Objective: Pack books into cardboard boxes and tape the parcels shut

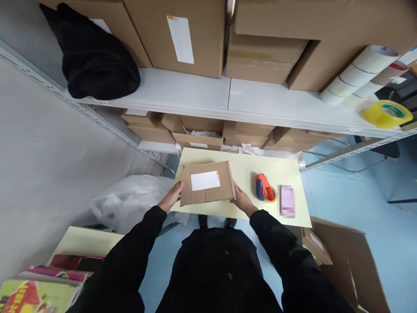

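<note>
A closed cardboard box (224,184) with a white label on its top face is held between my two hands, over the left part of a pale yellow table (247,167). My left hand (172,195) grips the box's left edge. On the opposite side, my right hand (243,200) is closed around the lower right corner, with some fingers hidden behind it. To the right of the box lies an orange and blue tape dispenser (263,187) with a roll of tape. Beside that is a pink, blurred-out rectangular item (287,201).
A metal shelf (195,89) behind the table carries large cartons (192,39), a black bag (97,61), rolls of labels (360,74) and yellow tape (387,114). Plastic wrap (130,200) lies at left. An open carton (355,261) stands at lower right, and colourful packages (39,295) at lower left.
</note>
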`<state>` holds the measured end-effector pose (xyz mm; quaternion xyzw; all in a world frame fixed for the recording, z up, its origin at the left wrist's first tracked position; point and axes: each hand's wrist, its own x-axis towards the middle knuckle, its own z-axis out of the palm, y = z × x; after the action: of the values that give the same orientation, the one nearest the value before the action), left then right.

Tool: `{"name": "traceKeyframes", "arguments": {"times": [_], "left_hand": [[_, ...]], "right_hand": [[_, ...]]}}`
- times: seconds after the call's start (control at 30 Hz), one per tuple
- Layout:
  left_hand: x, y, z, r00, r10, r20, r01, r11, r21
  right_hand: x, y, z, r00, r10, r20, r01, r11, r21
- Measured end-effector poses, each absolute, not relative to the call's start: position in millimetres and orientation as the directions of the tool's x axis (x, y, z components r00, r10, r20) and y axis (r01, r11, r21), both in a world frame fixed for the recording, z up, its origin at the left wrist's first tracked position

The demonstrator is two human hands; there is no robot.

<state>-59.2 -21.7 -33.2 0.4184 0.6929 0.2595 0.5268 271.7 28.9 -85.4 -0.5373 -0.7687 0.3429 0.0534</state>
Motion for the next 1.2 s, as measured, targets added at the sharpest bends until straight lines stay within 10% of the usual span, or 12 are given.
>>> {"name": "traceKeyframes", "arguments": {"times": [0.5,0.67,1.0,1.2], "left_hand": [[-23,6,-60,0.207,0.904,-0.373,0.116,0.356,0.927],[-23,23,-51,0.278,0.864,-0.420,0.185,0.381,0.906],[-36,40,-39,-0.023,0.817,-0.577,0.102,0.576,0.811],[-16,35,-35,-0.016,0.881,-0.474,0.210,0.466,0.859]], "right_hand": [[290,-28,-101,-0.047,0.986,-0.162,0.803,-0.059,-0.593],[321,-21,-76,-0.224,0.930,-0.292,0.805,0.008,-0.593],[344,38,-24,-0.129,0.841,-0.525,0.440,-0.426,-0.791],[323,52,-15,-0.296,0.804,-0.515,0.543,-0.302,-0.784]]}}
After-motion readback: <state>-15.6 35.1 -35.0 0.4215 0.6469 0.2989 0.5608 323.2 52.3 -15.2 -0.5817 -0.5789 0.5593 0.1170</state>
